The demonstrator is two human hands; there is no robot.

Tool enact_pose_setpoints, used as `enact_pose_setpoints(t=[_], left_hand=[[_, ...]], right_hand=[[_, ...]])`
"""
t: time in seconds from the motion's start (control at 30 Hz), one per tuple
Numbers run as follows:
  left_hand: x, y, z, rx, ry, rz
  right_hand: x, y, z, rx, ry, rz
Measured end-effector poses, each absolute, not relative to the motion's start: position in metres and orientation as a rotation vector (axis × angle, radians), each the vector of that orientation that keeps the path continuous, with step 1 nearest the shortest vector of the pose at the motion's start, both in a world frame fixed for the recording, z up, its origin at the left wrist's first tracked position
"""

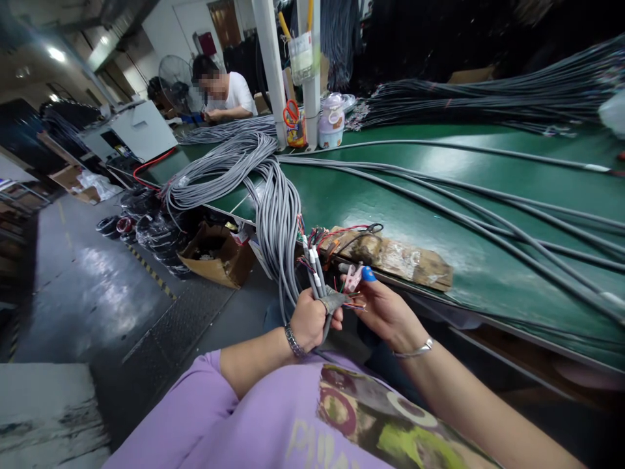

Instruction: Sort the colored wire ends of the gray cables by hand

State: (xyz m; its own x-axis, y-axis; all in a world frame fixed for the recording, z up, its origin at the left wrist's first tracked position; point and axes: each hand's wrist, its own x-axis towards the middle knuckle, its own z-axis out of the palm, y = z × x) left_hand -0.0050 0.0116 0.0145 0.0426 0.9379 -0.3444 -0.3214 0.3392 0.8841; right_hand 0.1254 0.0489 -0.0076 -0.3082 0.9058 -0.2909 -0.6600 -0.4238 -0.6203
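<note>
My left hand (308, 320) is closed around grey cables (334, 301) in front of my body. Thin coloured wires (355, 301) fan out from the cable end toward the right. My right hand (385, 306), with a blue cover on the thumb, pinches a small pink clip-like tool (352, 279) just right of those wires. The tool's exact kind is not clear. Behind my left hand, a thick bundle of grey cables (276, 221) hangs over the table edge, and several cable ends with white sleeves (313, 257) and bare coloured wires stand up near it.
A worn wooden board (410, 260) lies along the front edge of the green table (361, 202). Long grey cables (439, 189) run rightward, and dark cable bundles (463, 98) lie behind. A cardboard box (219, 260) stands on the floor. Another person (237, 94) sits across the table.
</note>
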Motion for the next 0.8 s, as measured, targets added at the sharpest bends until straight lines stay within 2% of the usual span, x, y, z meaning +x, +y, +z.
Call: enact_pose_setpoints(t=[0.57,0.7,0.8], left_hand=[[-0.018,-0.001,0.002,0.816,1.154,1.044],[-0.021,-0.004,-0.005,0.877,1.146,1.037],[-0.022,-0.003,-0.004,0.959,1.132,0.953]], right_hand=[[0.134,0.040,-0.011,-0.803,-0.557,1.946],[0.140,0.033,-0.010,-0.851,-0.807,2.045],[0.142,0.030,-0.003,-0.900,-1.046,1.987]])
